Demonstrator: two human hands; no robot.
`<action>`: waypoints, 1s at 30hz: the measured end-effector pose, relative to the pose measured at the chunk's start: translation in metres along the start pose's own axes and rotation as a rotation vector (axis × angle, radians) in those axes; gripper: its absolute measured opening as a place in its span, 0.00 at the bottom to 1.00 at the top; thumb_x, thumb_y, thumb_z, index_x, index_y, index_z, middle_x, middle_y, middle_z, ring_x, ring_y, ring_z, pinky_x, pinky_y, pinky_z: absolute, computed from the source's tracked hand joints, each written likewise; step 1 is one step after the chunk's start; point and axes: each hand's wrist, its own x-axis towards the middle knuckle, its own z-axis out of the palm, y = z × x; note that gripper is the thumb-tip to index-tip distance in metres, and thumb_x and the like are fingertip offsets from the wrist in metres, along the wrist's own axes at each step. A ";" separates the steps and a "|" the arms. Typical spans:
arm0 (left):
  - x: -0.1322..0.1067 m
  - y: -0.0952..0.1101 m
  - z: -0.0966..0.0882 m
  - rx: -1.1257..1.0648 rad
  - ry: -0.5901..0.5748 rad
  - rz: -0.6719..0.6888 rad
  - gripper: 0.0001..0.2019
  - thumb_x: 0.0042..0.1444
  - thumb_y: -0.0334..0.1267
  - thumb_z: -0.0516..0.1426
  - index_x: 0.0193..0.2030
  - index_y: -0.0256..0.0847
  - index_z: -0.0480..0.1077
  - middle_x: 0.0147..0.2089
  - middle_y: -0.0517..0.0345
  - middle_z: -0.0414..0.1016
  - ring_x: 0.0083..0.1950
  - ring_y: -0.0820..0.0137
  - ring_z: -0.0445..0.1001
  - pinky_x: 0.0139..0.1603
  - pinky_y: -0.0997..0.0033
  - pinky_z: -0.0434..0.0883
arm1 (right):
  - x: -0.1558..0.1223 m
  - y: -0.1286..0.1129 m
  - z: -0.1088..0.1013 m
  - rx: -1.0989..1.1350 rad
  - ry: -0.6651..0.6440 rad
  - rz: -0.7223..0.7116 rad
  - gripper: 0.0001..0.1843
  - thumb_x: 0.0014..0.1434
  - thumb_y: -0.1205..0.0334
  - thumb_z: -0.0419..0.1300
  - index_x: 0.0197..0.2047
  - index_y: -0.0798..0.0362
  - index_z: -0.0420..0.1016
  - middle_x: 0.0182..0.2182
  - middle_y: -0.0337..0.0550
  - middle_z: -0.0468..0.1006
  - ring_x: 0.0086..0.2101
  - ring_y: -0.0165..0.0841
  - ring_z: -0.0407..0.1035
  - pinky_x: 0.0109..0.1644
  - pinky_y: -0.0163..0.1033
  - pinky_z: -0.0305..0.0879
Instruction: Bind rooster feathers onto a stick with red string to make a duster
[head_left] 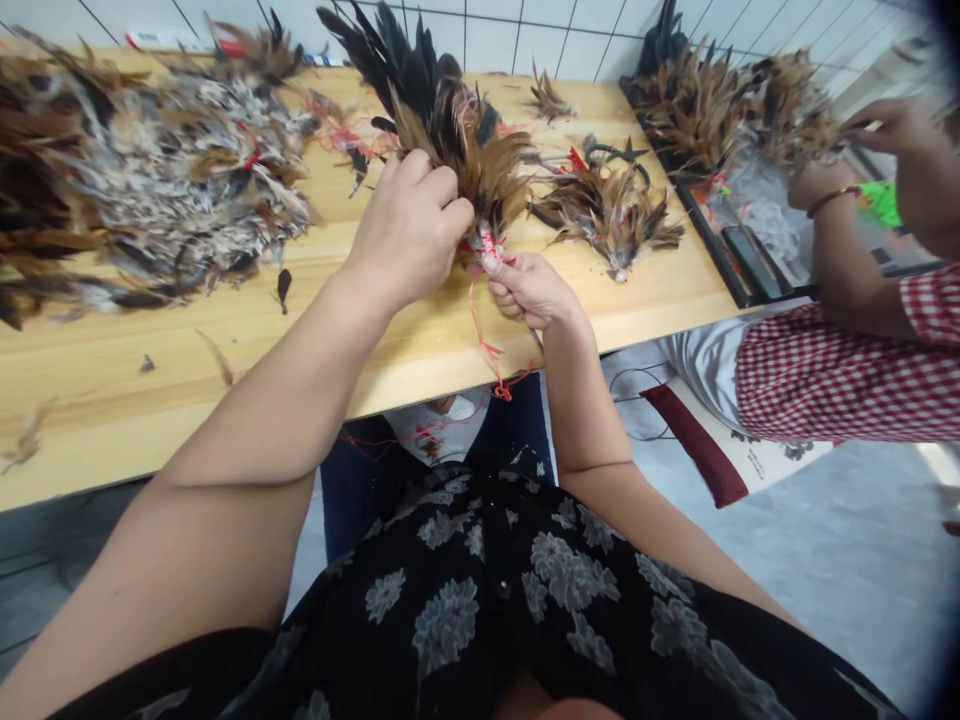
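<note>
A bundle of long black and brown feathers (491,175) stands over the table, its quills bound with red string (491,245) at the base. My right hand (532,290) pinches that bound end between thumb and fingers. On the bundle's left side, my left hand (412,225) is closed with curled fingers against the feathers; its fingertips are partly hidden. Loose red string (487,350) hangs from the base over the table's front edge to a knot near my lap. A smaller brown feather bunch (619,220) lies to the right of my right hand.
A large heap of loose feathers (195,180) covers the left of the wooden table (300,350). Red string scraps and a small feather tuft (550,98) lie at the back. At right, a co-worker's hands (825,185) handle feathers above a black-edged tray (694,225).
</note>
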 end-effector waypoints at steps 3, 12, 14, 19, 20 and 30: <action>0.000 -0.003 0.005 -0.079 0.018 -0.018 0.14 0.60 0.35 0.62 0.28 0.47 0.61 0.39 0.44 0.72 0.60 0.45 0.64 0.70 0.38 0.57 | 0.000 -0.002 0.005 0.010 0.019 0.027 0.17 0.74 0.54 0.67 0.39 0.54 0.69 0.18 0.23 0.58 0.15 0.17 0.40 0.17 0.24 0.37; -0.007 0.023 -0.019 -0.202 0.222 -0.093 0.09 0.57 0.33 0.68 0.42 0.48 0.75 0.59 0.44 0.74 0.74 0.45 0.58 0.79 0.40 0.51 | -0.012 -0.018 0.011 0.135 0.146 0.088 0.21 0.83 0.63 0.46 0.33 0.51 0.60 0.15 0.22 0.51 0.15 0.18 0.37 0.17 0.23 0.34; -0.009 0.028 -0.021 -0.170 0.325 -0.101 0.13 0.55 0.29 0.68 0.45 0.47 0.75 0.61 0.46 0.74 0.72 0.47 0.61 0.80 0.41 0.52 | -0.013 -0.021 0.008 0.186 0.180 0.070 0.21 0.83 0.63 0.45 0.33 0.51 0.59 0.16 0.22 0.51 0.15 0.18 0.37 0.18 0.23 0.34; -0.011 0.034 0.009 -0.558 0.227 -0.353 0.08 0.61 0.29 0.66 0.39 0.44 0.71 0.42 0.56 0.76 0.53 0.61 0.74 0.61 0.58 0.72 | -0.010 -0.029 0.003 0.251 0.302 -0.029 0.20 0.83 0.62 0.46 0.34 0.51 0.58 0.17 0.23 0.50 0.16 0.18 0.38 0.19 0.23 0.34; -0.012 0.037 0.018 -0.709 0.100 -0.427 0.07 0.63 0.32 0.65 0.38 0.43 0.71 0.38 0.57 0.75 0.48 0.63 0.75 0.56 0.61 0.73 | -0.009 -0.029 0.003 0.245 0.310 -0.049 0.20 0.83 0.60 0.48 0.34 0.50 0.58 0.17 0.22 0.50 0.16 0.18 0.38 0.19 0.23 0.35; -0.020 0.050 0.022 -1.393 -0.515 -0.703 0.12 0.66 0.38 0.72 0.40 0.35 0.75 0.25 0.65 0.62 0.24 0.78 0.62 0.30 0.76 0.68 | -0.005 -0.028 -0.002 0.066 0.410 -0.190 0.26 0.73 0.42 0.65 0.35 0.48 0.57 0.18 0.21 0.51 0.17 0.18 0.39 0.20 0.26 0.38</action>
